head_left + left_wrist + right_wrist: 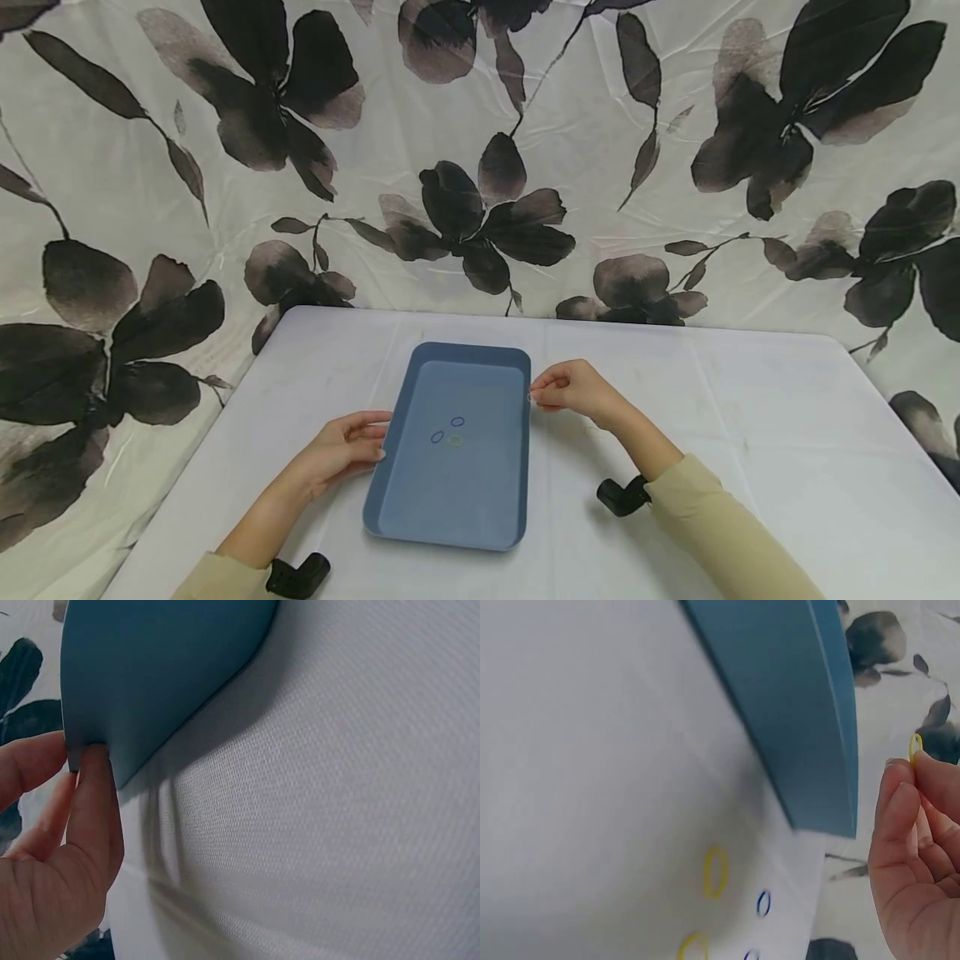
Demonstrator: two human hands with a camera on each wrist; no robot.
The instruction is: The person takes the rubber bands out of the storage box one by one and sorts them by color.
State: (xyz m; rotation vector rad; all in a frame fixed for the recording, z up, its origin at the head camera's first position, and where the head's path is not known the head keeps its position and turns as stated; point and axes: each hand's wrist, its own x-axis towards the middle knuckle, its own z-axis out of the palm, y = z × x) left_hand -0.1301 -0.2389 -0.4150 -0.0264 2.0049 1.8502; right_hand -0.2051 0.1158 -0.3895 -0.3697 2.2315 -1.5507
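Note:
A blue tray lies on the white-covered table, with two blue rubber bands and a yellow rubber band inside, all thin small loops. My left hand holds the tray's left rim; in the left wrist view the fingers pinch its edge. By the right rim, my right hand pinches another yellow rubber band between thumb and fingertips. In the right wrist view, this band is held up off the table, beyond the end of the tray's wall.
More bands lie on the table beside the tray in the right wrist view, among them a yellow one and a blue one. Behind the table hangs a floral cloth. Black devices sit at both sleeve cuffs.

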